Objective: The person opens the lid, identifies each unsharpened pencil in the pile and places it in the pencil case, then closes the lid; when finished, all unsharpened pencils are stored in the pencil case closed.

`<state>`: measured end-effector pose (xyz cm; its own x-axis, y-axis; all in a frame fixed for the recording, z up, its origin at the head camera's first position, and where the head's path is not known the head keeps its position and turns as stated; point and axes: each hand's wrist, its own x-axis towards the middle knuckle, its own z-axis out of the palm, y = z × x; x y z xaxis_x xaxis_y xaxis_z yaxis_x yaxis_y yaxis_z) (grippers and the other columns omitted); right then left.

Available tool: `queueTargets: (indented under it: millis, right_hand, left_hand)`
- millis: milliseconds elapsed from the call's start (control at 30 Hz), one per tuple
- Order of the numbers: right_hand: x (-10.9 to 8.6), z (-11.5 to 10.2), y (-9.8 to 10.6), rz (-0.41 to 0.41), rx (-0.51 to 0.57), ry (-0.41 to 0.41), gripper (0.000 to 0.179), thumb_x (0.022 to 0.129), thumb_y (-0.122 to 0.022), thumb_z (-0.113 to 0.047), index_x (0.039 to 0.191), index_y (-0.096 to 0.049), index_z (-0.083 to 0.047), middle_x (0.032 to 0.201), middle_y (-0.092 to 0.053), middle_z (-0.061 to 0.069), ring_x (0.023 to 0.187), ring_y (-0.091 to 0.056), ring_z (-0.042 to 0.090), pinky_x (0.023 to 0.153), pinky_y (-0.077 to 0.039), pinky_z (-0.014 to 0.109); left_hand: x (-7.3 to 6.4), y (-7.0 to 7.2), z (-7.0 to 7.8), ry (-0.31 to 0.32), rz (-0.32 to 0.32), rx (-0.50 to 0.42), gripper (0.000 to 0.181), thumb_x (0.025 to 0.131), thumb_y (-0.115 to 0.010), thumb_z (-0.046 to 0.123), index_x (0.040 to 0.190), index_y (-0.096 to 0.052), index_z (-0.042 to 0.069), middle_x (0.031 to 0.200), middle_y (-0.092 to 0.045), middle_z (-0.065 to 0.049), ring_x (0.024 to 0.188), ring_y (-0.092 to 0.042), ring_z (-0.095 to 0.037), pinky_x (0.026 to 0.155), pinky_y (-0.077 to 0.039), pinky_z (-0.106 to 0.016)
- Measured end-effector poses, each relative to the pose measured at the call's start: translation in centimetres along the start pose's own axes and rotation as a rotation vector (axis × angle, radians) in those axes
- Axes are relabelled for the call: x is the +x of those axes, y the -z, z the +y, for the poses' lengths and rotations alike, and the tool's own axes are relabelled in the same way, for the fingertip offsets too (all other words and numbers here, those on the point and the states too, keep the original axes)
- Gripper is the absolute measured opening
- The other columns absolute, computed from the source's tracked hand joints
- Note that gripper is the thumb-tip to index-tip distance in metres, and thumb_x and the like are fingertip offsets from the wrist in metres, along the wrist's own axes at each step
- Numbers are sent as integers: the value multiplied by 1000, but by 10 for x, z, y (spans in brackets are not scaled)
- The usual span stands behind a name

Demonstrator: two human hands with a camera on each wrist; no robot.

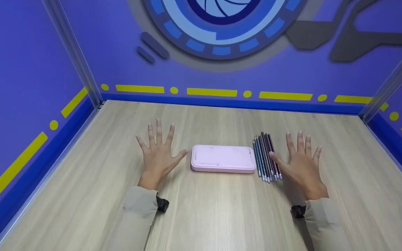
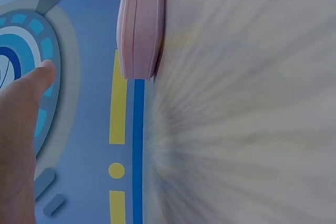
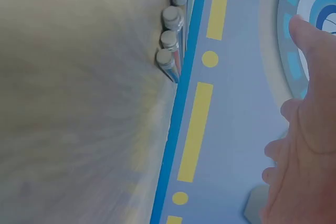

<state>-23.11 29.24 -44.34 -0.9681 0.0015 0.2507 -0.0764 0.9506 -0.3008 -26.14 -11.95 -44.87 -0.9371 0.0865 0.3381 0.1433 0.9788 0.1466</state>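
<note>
A closed pink pencil case point(image 1: 223, 158) lies flat in the middle of the table. Right beside its right end is a row of several pencils point(image 1: 265, 157), dark and teal, their eraser ends toward the person. My left hand point(image 1: 158, 157), fingers spread, is to the left of the case with the thumb pointing at it. The right hand point(image 1: 300, 164) is spread as well, and its thumb overlaps the pencils in the head view. Neither hand holds anything. In the right wrist view the eraser ends of the pencils point(image 3: 171, 18) show left of the right hand point(image 3: 310, 124).
The wood-grain table point(image 1: 215, 212) is bounded by a blue back wall point(image 1: 117, 69) and side walls, with metal posts point(image 1: 72, 45) at the corners. Both sleeves carry a black strap point(image 1: 162, 204) at the wrist.
</note>
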Motion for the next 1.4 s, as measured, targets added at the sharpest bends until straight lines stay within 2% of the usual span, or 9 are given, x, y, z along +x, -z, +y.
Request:
queueTargets:
  millis: [167,267,367,533,633,733,900,1067,1400]
  right_hand:
    - [5,-7,7,37,70,18,91,90,-47,-64,155,-12,-11,159,-3,26,146,0,45,113,7,69]
    - [11,-14,15,64,137,50,88,92,-50,-59,155,-14,-10,160,-6,24,147,-3,43,115,4,66]
    - [18,-21,23,47,205,117,84,93,-52,-52,155,-12,-11,161,-6,20,148,-2,39,117,3,63]
    - [31,-41,30,-111,222,284,85,94,-54,-51,156,-7,-17,163,-4,11,150,-1,32,120,0,57]
    - [38,-57,28,-254,177,352,88,91,-52,-59,156,-6,-21,163,-3,4,150,-1,28,122,-3,53]
    - [41,-73,24,-369,124,389,91,88,-52,-64,156,-8,-23,163,-5,-1,151,-4,24,122,-7,49]
    - [42,-91,11,-461,68,465,90,87,-57,-61,156,-14,-21,162,-14,2,149,-15,25,121,-15,49]
    - [40,-99,-3,-529,19,474,90,86,-61,-58,155,-15,-23,162,-14,3,148,-17,27,120,-18,49]
    - [43,-114,-26,-592,-40,454,89,85,-65,-52,155,-19,-20,162,-16,6,148,-17,28,121,-18,48]
  left_hand:
    - [3,5,-3,-12,-45,-105,89,87,-42,72,156,-13,23,162,4,-15,149,3,-36,113,4,-69]
    - [6,11,-8,-22,-92,-257,90,89,-45,68,156,-10,19,163,5,-14,150,3,-33,116,4,-65]
    - [9,14,-14,-31,-141,-482,92,90,-51,62,156,-4,17,163,8,-11,150,6,-30,118,6,-59]
    - [12,9,-24,-36,-278,-880,95,89,-61,51,156,1,23,163,7,-3,150,5,-27,120,-1,-56]
    - [9,5,-27,-46,-377,-1010,97,87,-66,45,156,0,27,164,4,0,150,3,-29,118,-6,-61]
    - [5,-5,-28,-59,-438,-1049,101,83,-72,44,156,-3,29,163,0,1,150,-1,-31,118,-8,-61]
    - [3,-24,-22,-74,-468,-1015,106,78,-78,39,156,-8,26,163,-7,-1,150,-9,-28,121,-12,-52]
    - [4,-33,-13,-79,-496,-976,110,73,-82,37,156,-11,21,162,-12,-2,149,-12,-25,122,-14,-45]
    - [8,-43,0,-154,-523,-959,117,68,-86,38,155,-12,13,162,-13,-5,149,-14,-22,122,-15,-40]
